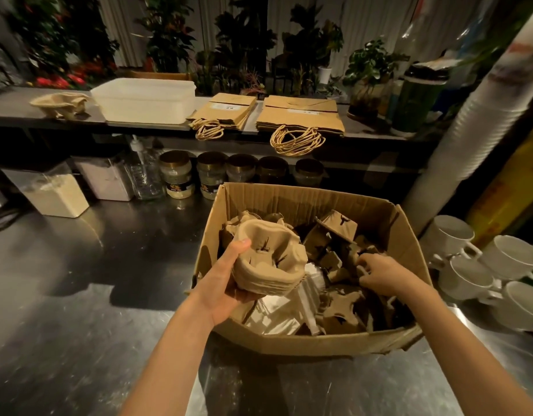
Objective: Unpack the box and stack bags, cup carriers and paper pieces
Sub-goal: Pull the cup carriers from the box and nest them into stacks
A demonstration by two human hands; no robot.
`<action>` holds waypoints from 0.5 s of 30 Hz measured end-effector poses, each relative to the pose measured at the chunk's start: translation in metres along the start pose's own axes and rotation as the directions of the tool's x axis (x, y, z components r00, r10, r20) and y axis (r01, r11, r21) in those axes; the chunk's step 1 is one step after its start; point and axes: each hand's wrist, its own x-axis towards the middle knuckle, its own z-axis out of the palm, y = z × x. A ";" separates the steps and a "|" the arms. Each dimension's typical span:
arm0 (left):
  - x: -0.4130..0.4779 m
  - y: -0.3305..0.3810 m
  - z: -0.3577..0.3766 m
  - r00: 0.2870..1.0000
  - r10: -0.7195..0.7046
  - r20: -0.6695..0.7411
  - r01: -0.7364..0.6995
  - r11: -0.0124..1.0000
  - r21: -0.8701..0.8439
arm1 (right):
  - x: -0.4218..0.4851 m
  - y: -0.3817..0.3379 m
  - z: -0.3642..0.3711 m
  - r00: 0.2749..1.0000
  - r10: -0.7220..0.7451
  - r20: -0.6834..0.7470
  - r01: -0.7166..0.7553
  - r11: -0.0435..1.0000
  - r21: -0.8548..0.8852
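Head view: box [304, 340] is set on the counter [79, 295], towards its right edge, flaps open. A nested stack of carriers [271, 259] is gripped by the left hand [226, 283], thumb over the rim, fingers curled underneath. It is held over the box's left side, about rim level, not yet clear of it. Right hand [379, 273] is down in the box's right half, fingers curled onto the paper pieces [340, 259]. One piece appears to be pinched; the exact contact is hidden by the knuckles.

Progress, as judged:
- bags look done: left bag pile [226, 111] and right bag pile [301, 115] are laid flat side by side on the shelf [7, 106], right of middle, handles over the front edge; no bags are seen in the box
- carriers partly done: a carrier pile [61, 105] is started at the shelf's left end, beside a tub [145, 99]; the held stack is yet to be added
- paper pieces left: the box's right half is covered with them, loose and tangled; no paper stack is seen anywhere
- clear packets [274, 316] lie at the box's front-left corner, not named in the task

Roughly halfway is estimated
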 end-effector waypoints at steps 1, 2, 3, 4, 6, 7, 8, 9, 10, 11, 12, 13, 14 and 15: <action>0.000 0.000 0.001 1.000 0.003 0.000 -0.003 1.000 -0.005 | -0.003 0.000 -0.005 0.997 -0.019 -0.076 0.024 0.998 0.060; 0.000 0.000 0.001 1.000 0.006 0.004 -0.006 1.000 -0.011 | -0.007 -0.001 -0.011 0.987 -0.034 -0.159 0.055 0.990 0.128; -0.001 0.000 0.002 1.000 0.009 0.006 -0.009 1.000 -0.015 | -0.011 -0.003 -0.018 0.971 -0.046 -0.236 0.095 0.975 0.199; -0.001 0.001 0.004 1.000 0.009 0.007 -0.009 1.000 -0.021 | -0.015 -0.007 -0.023 0.952 -0.057 -0.299 0.142 0.952 0.272; -0.002 0.002 0.004 1.000 0.010 0.002 -0.010 0.999 -0.030 | -0.024 -0.019 -0.031 0.921 -0.092 -0.379 0.259 0.869 0.421; -0.002 0.001 0.004 1.000 0.012 -0.003 -0.012 0.999 -0.030 | -0.029 -0.027 -0.033 0.907 -0.116 -0.404 0.321 0.811 0.488; -0.002 0.001 0.004 1.000 0.014 -0.006 -0.014 0.999 -0.029 | -0.033 -0.035 -0.033 0.897 -0.137 -0.421 0.371 0.751 0.546; -0.002 0.000 0.003 1.000 0.015 -0.012 -0.016 0.999 -0.029 | -0.036 -0.043 -0.032 0.889 -0.151 -0.433 0.407 0.695 0.593; -0.003 0.001 0.003 1.000 0.014 -0.020 -0.015 0.999 -0.034 | -0.038 -0.050 -0.030 0.882 -0.155 -0.446 0.430 0.653 0.623; -0.003 0.001 0.003 1.000 0.016 -0.027 -0.018 0.999 -0.042 | -0.038 -0.056 -0.028 0.875 -0.151 -0.460 0.446 0.624 0.642; -0.004 0.001 0.003 0.999 0.022 -0.029 -0.023 0.998 -0.051 | -0.039 -0.061 -0.027 0.868 -0.140 -0.476 0.457 0.600 0.657; -0.005 0.001 0.002 0.999 0.028 -0.025 -0.030 0.997 -0.066 | -0.039 -0.065 -0.026 0.863 -0.124 -0.489 0.464 0.575 0.673; -0.006 0.003 0.004 0.999 0.037 -0.020 -0.038 0.996 -0.085 | -0.040 -0.068 -0.027 0.858 -0.108 -0.502 0.472 0.551 0.689; -0.007 0.003 0.004 0.999 0.047 -0.018 -0.048 0.993 -0.105 | -0.040 -0.070 -0.028 0.852 -0.094 -0.514 0.480 0.530 0.699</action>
